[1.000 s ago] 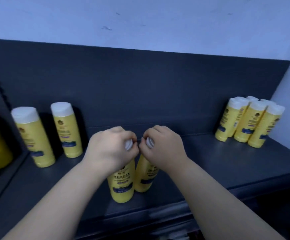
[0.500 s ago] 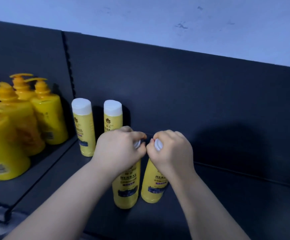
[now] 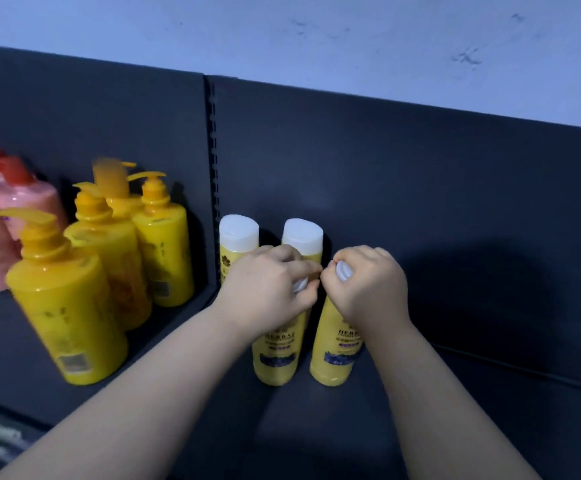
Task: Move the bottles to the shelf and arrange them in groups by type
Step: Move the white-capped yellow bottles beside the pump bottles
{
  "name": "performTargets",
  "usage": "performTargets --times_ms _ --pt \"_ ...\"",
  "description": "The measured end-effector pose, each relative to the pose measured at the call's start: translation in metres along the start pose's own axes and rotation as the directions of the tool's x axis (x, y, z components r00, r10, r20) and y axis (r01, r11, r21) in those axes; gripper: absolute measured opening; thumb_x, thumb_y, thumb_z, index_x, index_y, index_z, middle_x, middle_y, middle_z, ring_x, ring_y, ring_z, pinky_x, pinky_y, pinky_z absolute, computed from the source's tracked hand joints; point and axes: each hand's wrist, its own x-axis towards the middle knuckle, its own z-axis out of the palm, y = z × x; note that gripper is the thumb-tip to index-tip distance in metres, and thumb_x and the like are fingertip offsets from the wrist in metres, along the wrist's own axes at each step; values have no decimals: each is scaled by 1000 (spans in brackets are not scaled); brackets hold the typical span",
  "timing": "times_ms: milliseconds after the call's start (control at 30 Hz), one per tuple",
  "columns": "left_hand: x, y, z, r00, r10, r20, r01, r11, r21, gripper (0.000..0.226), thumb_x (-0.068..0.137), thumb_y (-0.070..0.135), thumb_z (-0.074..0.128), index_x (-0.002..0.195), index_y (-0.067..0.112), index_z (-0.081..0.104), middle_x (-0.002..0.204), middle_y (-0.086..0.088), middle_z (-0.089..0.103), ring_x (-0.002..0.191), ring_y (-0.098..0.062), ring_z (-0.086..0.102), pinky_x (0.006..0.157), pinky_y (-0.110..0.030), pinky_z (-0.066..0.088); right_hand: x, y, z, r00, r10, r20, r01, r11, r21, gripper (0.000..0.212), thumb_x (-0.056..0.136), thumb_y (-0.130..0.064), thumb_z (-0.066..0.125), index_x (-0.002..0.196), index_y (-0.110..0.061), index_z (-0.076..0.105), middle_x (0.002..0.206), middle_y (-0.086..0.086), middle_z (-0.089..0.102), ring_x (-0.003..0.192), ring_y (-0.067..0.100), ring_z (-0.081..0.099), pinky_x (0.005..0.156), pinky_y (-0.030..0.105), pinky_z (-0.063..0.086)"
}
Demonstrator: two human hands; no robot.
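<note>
My left hand (image 3: 264, 285) grips the white cap of a slim yellow bottle (image 3: 275, 358) that stands on the dark shelf (image 3: 420, 427). Beside it, my right hand (image 3: 368, 285) grips the cap of a second slim yellow bottle (image 3: 335, 355). Both bottles are upright, close together. Just behind them, two more white-capped yellow bottles stand against the back panel, one on the left (image 3: 237, 240) and one on the right (image 3: 302, 235); my hands hide their lower parts.
On the neighbouring shelf section to the left stand several large yellow pump bottles (image 3: 70, 306) and pink pump bottles with red tops (image 3: 8, 216). A slotted upright post (image 3: 214, 168) divides the two sections. The dark back panel (image 3: 420, 202) rises behind.
Both hands carried their two bottles leftward along the shelf, up to the two white-capped bottles at the back. The view swung left, so the pump bottles came in and the right-hand group went out.
</note>
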Motion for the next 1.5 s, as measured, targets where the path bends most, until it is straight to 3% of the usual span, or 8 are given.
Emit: performTargets --times_ms 133,267,467,600,833,967,1100,1500 --pt "10 -17 7 996 88 -9 -88 994 -67 39 73 42 46 93 23 74 78 2 70 64 -24 63 60 -25 49 9 -9 11 993 13 118 9 984 -181 26 72 -6 48 47 -10 49 51 2 50 48 25 47 53 28 33" --pt "15 -22 17 990 123 -77 -134 976 -169 41 72 40 46 97 19 71 73 1 68 64 -25 61 57 -28 52 16 -16 18 987 157 28 -152 980 -129 33 71 -33 45 59 -11 65 60 2 64 55 24 54 59 23 37" --pt "24 -34 25 938 271 -217 -303 943 -134 24 75 31 51 76 12 66 66 0 63 57 -21 57 53 -31 48 20 -13 30 988 151 -17 -151 960 -237 35 82 -27 44 65 -8 68 63 5 66 56 26 57 59 28 45" --pt "32 -45 32 965 221 -144 -249 941 -230 19 74 32 53 76 16 61 65 0 61 59 -22 55 51 -31 46 26 -12 39 985 159 -69 -171 946 -274 39 89 -26 44 62 -9 66 59 4 63 54 25 53 58 29 42" --pt "35 -48 25 967 256 -3 -256 965 -53 27 78 35 45 82 12 59 71 -4 61 63 -24 56 53 -33 44 31 -16 37 973 223 56 -196 932 -306 45 91 -34 37 70 -9 68 69 6 67 64 26 58 68 33 44" --pt "26 -47 16 951 309 25 -309 951 -12 27 77 29 50 94 10 59 89 -7 62 80 -26 59 68 -37 45 31 -27 22 925 308 222 -251 935 -250 45 96 -41 35 108 -13 68 108 5 69 101 27 58 91 36 42" --pt "16 -51 10 941 328 88 -324 944 -54 49 74 27 62 120 11 54 114 -6 60 106 -25 57 99 -43 42 30 -36 2 874 357 328 -228 900 -372 51 100 -44 23 142 -20 39 149 -2 38 140 17 29 115 40 20" --pt "10 34 -11 914 373 161 -368 928 -63 64 90 41 42 148 21 23 154 -4 26 144 -21 13 117 -41 5 -18 -38 -106 880 348 324 -145 845 -515 67 89 -56 19 144 -22 37 154 1 29 143 20 21 117 39 17"
